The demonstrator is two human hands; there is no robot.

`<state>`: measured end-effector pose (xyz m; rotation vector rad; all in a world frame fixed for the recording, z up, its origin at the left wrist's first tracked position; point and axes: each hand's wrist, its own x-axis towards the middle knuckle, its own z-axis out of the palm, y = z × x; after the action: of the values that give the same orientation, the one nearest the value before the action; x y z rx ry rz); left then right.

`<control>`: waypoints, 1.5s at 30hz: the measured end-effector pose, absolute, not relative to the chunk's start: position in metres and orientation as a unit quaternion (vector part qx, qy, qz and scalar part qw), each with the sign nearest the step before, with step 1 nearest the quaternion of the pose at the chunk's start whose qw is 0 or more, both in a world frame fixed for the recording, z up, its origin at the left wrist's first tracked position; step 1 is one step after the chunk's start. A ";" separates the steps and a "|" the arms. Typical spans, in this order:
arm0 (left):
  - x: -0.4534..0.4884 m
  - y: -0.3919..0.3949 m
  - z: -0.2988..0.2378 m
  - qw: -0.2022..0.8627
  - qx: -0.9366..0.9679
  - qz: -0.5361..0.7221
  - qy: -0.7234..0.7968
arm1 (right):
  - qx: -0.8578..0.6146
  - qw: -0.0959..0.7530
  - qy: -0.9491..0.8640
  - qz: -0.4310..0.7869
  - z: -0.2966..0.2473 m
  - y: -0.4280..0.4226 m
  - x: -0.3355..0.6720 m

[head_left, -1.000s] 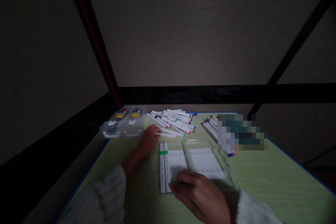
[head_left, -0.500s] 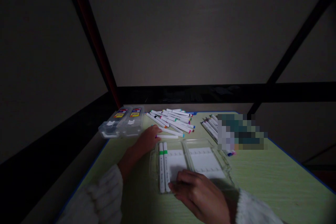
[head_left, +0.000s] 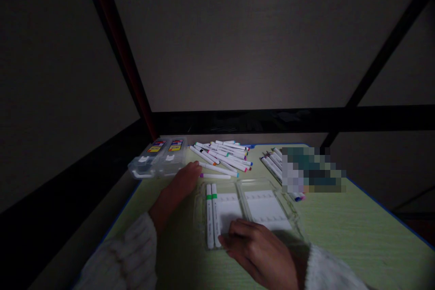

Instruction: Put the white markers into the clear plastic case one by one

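Observation:
My left hand reaches palm-down to the loose markers, its fingertips at the left end of a white marker with a light blue tip. Its grip is hidden behind the back of the hand. Just below lies a purple-tipped marker. My right hand rests with curled fingers over the front edge of an open clear plastic marker case. Its fingertips touch the lower end of the right-hand green-banded marker. A second green-banded marker lies alongside in the case's left half.
Two clear cases with handles stand at the back left. A pile of white markers with coloured tips lies at the back middle. More markers lie at the right, partly under a pixelated patch. The table has a blue edge.
My left hand has drawn back slightly to the left, uncovering the purple end of the nearest loose marker. My right hand and the markers in the case look unchanged.

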<state>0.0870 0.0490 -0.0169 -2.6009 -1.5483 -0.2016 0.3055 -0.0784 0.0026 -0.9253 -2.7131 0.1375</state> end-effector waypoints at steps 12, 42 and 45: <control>0.099 0.041 0.004 0.000 -0.858 -0.055 -0.511 | -0.298 0.176 -0.937 0.048 0.001 -0.077 0.306; 0.116 0.015 -0.002 -0.386 -0.504 -0.550 -0.542 | -0.305 0.156 -0.934 0.096 0.000 -0.079 0.311; 0.116 0.004 -0.005 -0.398 -0.481 -0.555 -0.549 | -0.306 0.153 -0.936 0.084 0.001 -0.078 0.311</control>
<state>0.1160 0.0038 -0.0050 -2.0766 -2.3729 -2.3975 0.3107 -0.0778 0.0012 -0.8767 -2.6840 0.2412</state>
